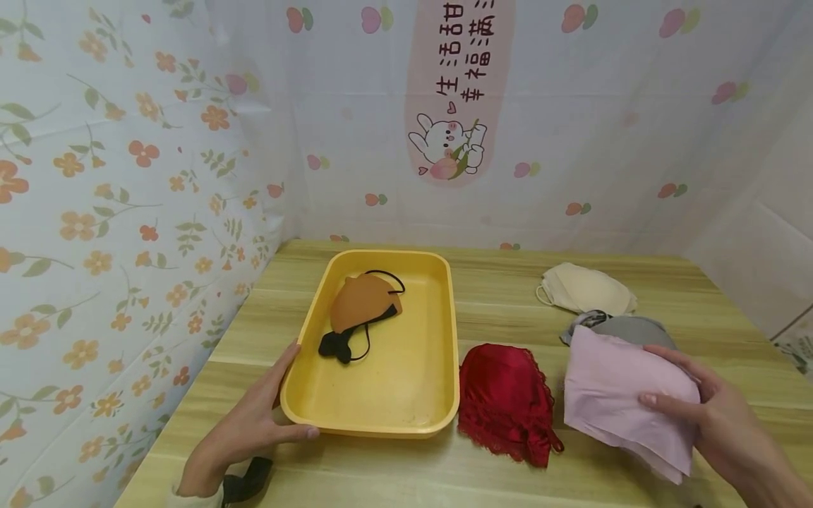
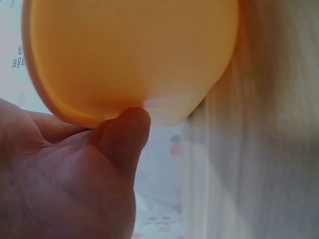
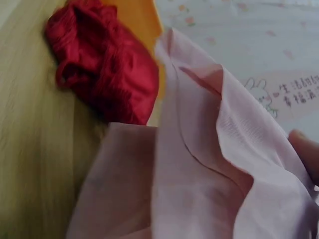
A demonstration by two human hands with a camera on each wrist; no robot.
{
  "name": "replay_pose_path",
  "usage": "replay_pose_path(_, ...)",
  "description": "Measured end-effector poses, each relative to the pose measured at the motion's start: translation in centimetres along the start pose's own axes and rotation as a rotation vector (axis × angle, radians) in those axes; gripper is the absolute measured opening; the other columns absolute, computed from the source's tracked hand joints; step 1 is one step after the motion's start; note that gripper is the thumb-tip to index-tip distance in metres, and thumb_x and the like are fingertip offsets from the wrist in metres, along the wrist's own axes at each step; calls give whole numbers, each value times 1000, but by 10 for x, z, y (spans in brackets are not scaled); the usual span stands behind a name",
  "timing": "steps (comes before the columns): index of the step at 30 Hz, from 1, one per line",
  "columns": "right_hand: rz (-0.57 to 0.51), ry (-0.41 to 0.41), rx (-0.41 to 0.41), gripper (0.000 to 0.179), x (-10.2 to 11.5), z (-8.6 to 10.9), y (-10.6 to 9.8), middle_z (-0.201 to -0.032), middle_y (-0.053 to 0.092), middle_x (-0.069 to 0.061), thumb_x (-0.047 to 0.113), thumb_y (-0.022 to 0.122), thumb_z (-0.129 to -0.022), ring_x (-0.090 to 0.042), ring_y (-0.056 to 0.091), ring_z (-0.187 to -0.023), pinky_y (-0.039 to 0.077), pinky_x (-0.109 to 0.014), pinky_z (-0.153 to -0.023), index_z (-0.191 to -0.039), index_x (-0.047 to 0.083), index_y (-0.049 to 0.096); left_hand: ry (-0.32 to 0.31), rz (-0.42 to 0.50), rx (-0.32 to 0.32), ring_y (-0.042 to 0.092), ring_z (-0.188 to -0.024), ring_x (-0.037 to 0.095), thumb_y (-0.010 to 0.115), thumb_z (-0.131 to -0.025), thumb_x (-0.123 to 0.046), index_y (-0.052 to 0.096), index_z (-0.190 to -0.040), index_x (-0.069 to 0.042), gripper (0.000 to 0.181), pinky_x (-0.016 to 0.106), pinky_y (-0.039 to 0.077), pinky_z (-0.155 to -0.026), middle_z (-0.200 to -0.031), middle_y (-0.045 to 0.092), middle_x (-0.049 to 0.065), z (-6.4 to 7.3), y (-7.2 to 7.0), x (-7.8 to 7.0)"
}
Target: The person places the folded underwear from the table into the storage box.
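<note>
My left hand (image 1: pixel 244 416) rests against the near left corner of a yellow tray (image 1: pixel 454 331). Its fingers lie along the tray's left side and its thumb along the front; in the left wrist view the thumb (image 2: pixel 127 134) touches the tray's outer wall. Inside the tray lies a folded orange-brown bra (image 1: pixel 362 302) with black straps. My right hand (image 1: pixel 718 409) grips a folded pink bra (image 1: pixel 625 395), thumb on top, to the right of a red lace-trimmed bra (image 1: pixel 504 384). Layered pink fabric (image 3: pixel 199 149) fills much of the right wrist view.
Behind the pink bra lies a grey bra (image 1: pixel 635 328), partly covered from view. Farther back is a folded cream bra (image 1: pixel 587 288). All stand on a wood-grain table (image 1: pixel 502 289), with patterned curtains (image 1: pixel 356 197) along the back and left.
</note>
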State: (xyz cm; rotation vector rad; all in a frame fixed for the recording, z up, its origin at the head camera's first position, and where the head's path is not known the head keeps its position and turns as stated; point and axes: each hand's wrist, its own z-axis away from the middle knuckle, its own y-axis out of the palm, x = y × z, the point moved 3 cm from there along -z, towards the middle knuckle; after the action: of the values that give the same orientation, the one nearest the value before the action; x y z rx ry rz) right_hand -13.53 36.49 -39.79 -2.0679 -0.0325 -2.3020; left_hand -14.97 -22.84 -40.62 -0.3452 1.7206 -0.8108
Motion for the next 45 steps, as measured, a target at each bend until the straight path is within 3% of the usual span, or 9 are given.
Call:
replay_pose_path(4, -134, -81, 62, 70, 11, -8, 8, -127, 53, 14, -16, 49, -95, -10, 64, -99, 59, -34, -72, -148, 29, 48, -2, 0, -6, 36, -145, 44, 90, -72, -32, 9, -162, -9, 124, 6, 29, -104, -165, 22, 24, -1, 1, 3)
replay_pose_path(9, -146, -110, 108, 69, 21, -20, 18, -133, 50, 11, -15, 48, -96, -10, 63, -102, 59, -33, -75, -151, 26, 44, 0, -12, -9, 37, -145, 43, 91, -72, -33, 9, -163, -10, 124, 8, 32, -106, -165, 23, 23, -1, 1, 4)
replay_pose_path(16, -91, -70, 144, 69, 39, -34, 34, -137, 38, 9, -10, 52, -97, -9, 56, -107, 58, -32, -79, -153, 28, 40, 12, -4, -4, 35, -146, 46, 91, -72, -33, 9, -163, -11, 124, 7, 30, -106, -166, 21, 24, 1, 1, 2)
replay_pose_path(26, -141, -57, 257, 65, 69, -52, 64, -135, 45, 6, -11, 50, -98, -15, 60, -106, 58, -32, -80, -150, 29, 43, -1, 41, -4, 26, -149, 47, 91, -72, -32, 9, -163, -10, 124, -3, 17, -101, -167, 17, 25, -1, 2, 5)
replay_pose_path(33, -173, -26, 266, 64, 81, -62, 99, -135, 46, 4, -10, 55, -96, -14, 61, -106, 58, -31, -82, -146, 29, 47, -3, 46, -1, 26, -149, 47, 91, -72, -33, 9, -162, -9, 124, -2, 19, -102, -167, 16, 24, 0, 1, 3)
replay_pose_path(39, -81, -1, 223, 60, 92, -72, 135, -134, 45, 4, -3, 65, -92, -15, 54, -109, 54, -29, -84, -141, 28, 49, -1, 26, -6, 32, -146, 46, 91, -72, -33, 9, -163, -10, 124, 1, 25, -103, -167, 18, 24, 2, 0, 1)
replay_pose_path(45, -27, 8, 218, 60, 100, -83, 156, -137, 41, 3, 2, 69, -91, -17, 51, -114, 52, -27, -88, -140, 29, 49, -1, 22, -2, 33, -146, 47, 91, -72, -34, 10, -162, -10, 124, 1, 25, -103, -166, 18, 25, 1, 0, -1)
